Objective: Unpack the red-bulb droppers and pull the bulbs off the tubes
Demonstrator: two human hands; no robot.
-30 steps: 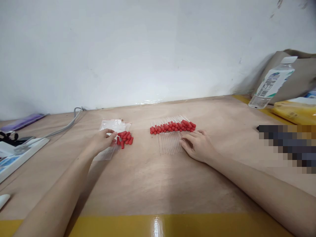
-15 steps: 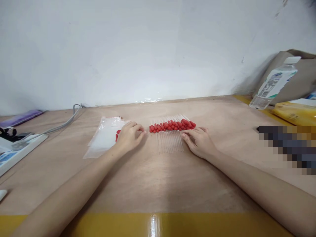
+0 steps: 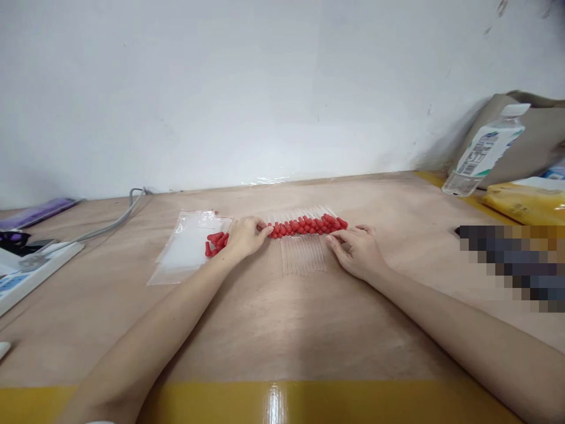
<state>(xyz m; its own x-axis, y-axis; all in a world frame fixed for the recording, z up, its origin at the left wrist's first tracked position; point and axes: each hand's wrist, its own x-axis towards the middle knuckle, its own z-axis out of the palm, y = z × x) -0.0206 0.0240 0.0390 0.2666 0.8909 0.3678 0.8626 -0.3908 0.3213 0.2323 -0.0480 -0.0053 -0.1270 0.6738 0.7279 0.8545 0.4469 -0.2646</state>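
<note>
A row of glass droppers with red rubber bulbs (image 3: 304, 225) lies across the middle of the table, bulbs bunched in a band. Their thin clear tubes (image 3: 304, 256) point both toward me and toward the wall. My left hand (image 3: 247, 235) is at the row's left end, thumb and index finger closed about the leftmost red bulb. At the right end, my right hand (image 3: 355, 250) rests with thumb and fingers apart, fingertips beside the outermost tubes. More loose red bulbs (image 3: 216, 242) lie behind my left wrist, partly hidden, on clear plastic bags (image 3: 176, 253).
A white power strip (image 3: 44, 271) with a grey cable (image 3: 119, 227) and a purple packet (image 3: 39, 213) are at left. On the right stand a plastic bottle (image 3: 485, 150) and a brown bag (image 3: 534, 135), with a yellow packet (image 3: 525, 200) in front. Yellow tape (image 3: 220, 400) lines the near edge.
My left hand has moved right, up to the left end of the bulb row, uncovering more of the loose red bulbs. My right hand stays nearly in place.
</note>
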